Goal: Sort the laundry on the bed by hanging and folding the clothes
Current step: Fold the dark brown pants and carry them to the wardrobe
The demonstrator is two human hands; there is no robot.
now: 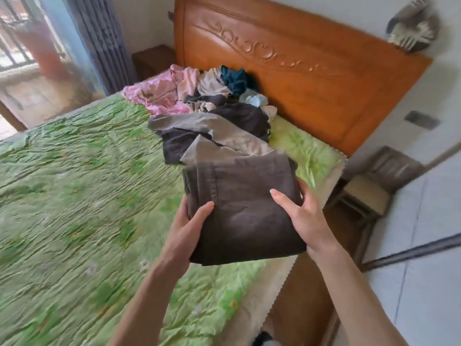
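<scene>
Covering bed (pixel 74 183), green quilt; wooden headboard (pixel 311 78).

We find the broad green bedspread (pixel 74 196) lying bare to our left, open room for a hand. Ahead, a laundry pile (pixel 212 106) crowds the bed up to the carved headboard (pixel 299 71). To the right, a wooden chair (pixel 369 193) stands just beside the bed's edge, narrowing the tiled floor (pixel 411 283).
</scene>
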